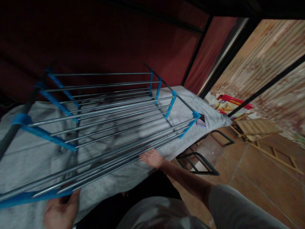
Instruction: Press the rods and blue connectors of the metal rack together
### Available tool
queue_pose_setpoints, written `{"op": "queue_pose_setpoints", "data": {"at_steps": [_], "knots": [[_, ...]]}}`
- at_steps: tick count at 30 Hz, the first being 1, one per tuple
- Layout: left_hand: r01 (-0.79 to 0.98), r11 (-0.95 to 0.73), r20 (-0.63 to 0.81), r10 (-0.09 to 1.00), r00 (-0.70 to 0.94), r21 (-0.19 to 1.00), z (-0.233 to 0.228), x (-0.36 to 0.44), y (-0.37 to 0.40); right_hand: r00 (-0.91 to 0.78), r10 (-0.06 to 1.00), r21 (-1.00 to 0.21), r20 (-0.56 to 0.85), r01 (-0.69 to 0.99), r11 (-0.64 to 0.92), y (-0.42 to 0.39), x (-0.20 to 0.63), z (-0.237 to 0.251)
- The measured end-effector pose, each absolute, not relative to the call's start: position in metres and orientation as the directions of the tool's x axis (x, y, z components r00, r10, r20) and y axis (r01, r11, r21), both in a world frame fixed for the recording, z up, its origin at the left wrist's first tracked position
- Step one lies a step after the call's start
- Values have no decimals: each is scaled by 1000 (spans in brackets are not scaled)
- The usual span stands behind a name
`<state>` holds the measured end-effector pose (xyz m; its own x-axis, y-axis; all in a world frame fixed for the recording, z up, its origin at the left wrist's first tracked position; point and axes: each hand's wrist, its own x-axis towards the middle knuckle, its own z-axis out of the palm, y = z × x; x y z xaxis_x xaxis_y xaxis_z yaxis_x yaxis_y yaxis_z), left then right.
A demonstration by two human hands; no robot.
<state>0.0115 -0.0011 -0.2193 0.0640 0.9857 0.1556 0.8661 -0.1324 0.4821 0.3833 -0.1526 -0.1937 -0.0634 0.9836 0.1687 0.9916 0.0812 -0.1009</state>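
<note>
A shoe rack [105, 110] of grey metal rods with blue plastic brackets [22, 119] and dark end poles lies across a grey blanket. At its near left corner my left hand [60, 211] is closed around the end of a dark pole, thumb on the near side, beside a blue bracket; most of the fingers are hidden. My right hand [152, 158] rests against the front rods near their middle. Its fingers are stretched out along the lowest rods, not wrapped round them.
The blanket [171, 148] covers a raised surface against a dark red wall. A phone in a purple case [201, 122] lies on it. To the right stand a dark-framed chair [202, 163], a folded wooden piece [258, 129] and a red-yellow box [232, 104].
</note>
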Motion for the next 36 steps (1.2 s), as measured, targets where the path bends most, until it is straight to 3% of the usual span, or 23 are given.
{"op": "queue_pose_setpoints", "data": {"at_steps": [5,12,36], "knots": [[794,-182,227,972,57,579,-199,25,-14,-55,970,-170,235,981,97,-164,382,-199],[732,-235,254,963,88,639,-199,24,-16,-43,959,-156,281,984,90,-165,387,-212],[735,-304,313,941,131,606,-204,25,-17,-83,941,-136,327,982,134,-169,385,-201]]}}
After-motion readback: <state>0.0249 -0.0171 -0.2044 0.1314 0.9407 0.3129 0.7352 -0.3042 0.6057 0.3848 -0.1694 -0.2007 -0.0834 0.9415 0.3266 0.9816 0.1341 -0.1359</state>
